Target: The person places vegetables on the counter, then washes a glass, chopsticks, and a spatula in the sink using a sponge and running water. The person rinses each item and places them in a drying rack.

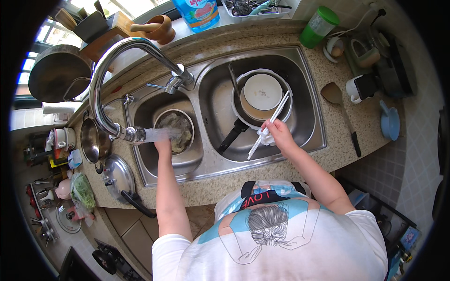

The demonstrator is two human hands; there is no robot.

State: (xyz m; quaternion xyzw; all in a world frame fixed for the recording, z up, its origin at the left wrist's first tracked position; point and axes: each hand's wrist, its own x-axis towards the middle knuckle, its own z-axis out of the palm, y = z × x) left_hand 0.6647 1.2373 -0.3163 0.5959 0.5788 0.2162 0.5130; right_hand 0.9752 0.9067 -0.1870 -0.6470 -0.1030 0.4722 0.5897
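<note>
My right hand (278,133) grips a pair of white chopsticks (279,109) and a crumpled white cloth or tissue (266,137) above the larger basin. My left hand (163,144) is at the near left rim of a round bowl or pot (192,127) in the smaller basin; the water stream hides its fingers. Water from the chrome faucet (132,135) runs into that vessel, where greyish matter (180,135) lies under the water. Below the chopsticks, a white bowl (263,87) sits stacked inside a pressure cooker pot (290,105) with a black handle (233,134).
The double steel sink (201,154) is set in a speckled counter (225,180). A spatula (344,109) and blue ladle (390,123) lie right. To the left are a pressure cooker lid (119,175) and steel pan (93,140). A blue detergent pouch (197,15) stands behind the sink.
</note>
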